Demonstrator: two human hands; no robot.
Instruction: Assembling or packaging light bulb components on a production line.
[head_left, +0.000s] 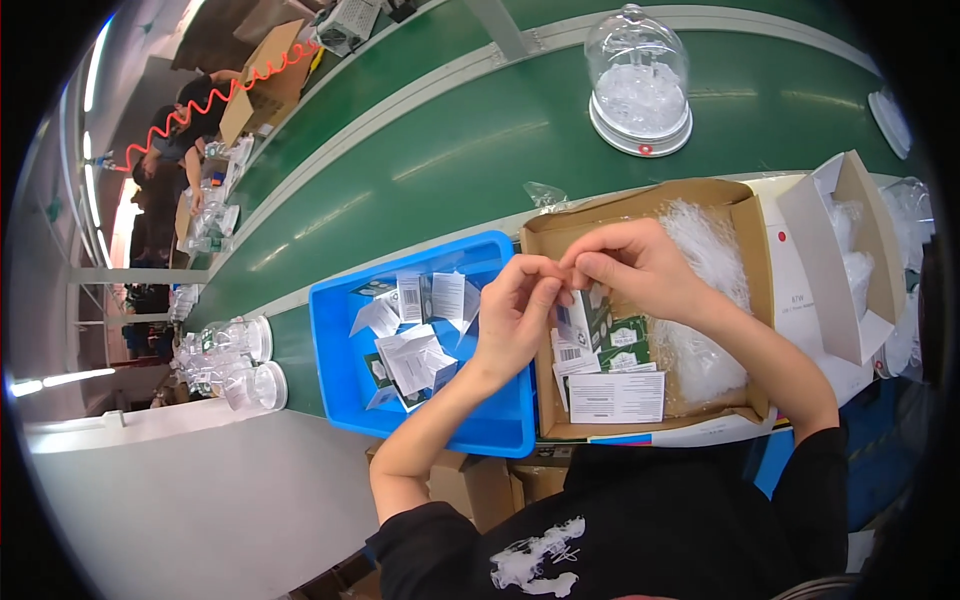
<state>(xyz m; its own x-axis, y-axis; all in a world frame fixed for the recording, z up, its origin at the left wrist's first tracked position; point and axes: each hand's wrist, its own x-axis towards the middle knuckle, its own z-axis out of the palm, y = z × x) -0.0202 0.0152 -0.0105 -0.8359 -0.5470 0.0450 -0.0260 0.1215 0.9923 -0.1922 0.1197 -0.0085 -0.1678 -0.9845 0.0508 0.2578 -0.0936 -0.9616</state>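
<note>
My left hand and my right hand meet fingertip to fingertip over the cardboard tray, both pinched closed. Just below the fingers hangs a small folded green-and-white card, its top edge at my right fingers. What the left fingertips pinch is too small to make out. Beneath, in the tray, lie more printed cards and a heap of thin clear strands. Left of the tray, a blue plastic bin holds several folded cards, standing open or lying loose.
A clear dome on a white base stands on the green conveyor belt. More clear domes lie at the left. A white open box sits at the right. Farther off, a person works near a coiled red hose.
</note>
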